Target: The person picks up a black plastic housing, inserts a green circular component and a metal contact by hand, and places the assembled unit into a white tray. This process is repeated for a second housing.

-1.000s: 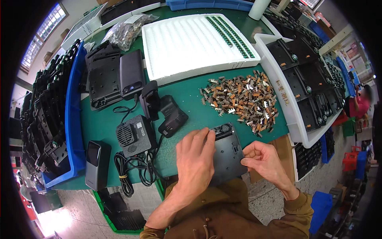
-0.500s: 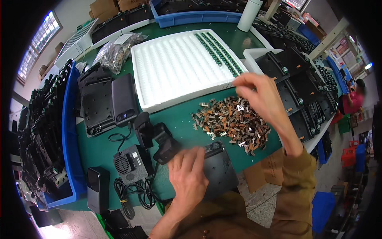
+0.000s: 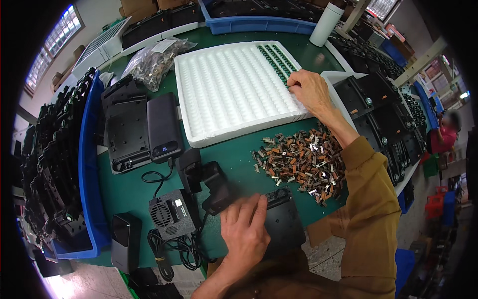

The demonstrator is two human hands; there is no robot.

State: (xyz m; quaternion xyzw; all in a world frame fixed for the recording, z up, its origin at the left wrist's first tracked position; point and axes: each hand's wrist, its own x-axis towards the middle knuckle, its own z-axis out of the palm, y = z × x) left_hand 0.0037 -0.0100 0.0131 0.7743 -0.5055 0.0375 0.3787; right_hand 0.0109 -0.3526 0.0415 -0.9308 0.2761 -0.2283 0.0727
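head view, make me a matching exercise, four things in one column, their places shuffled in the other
Things:
1. right hand
2. left hand
3. small loose parts
4. clear plastic bag

Places:
A. heaped on the green tabletop
B. beyond the blue bin, left of the white foam tray
C. at the rows of green parts in the tray
D. at the left side of the black panel

Pairs: 1-C, 2-D, 3-A, 4-B

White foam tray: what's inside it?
The white foam tray holds rows of small green parts toward its right side. Whatever lies beneath the right hand's grip is covered.
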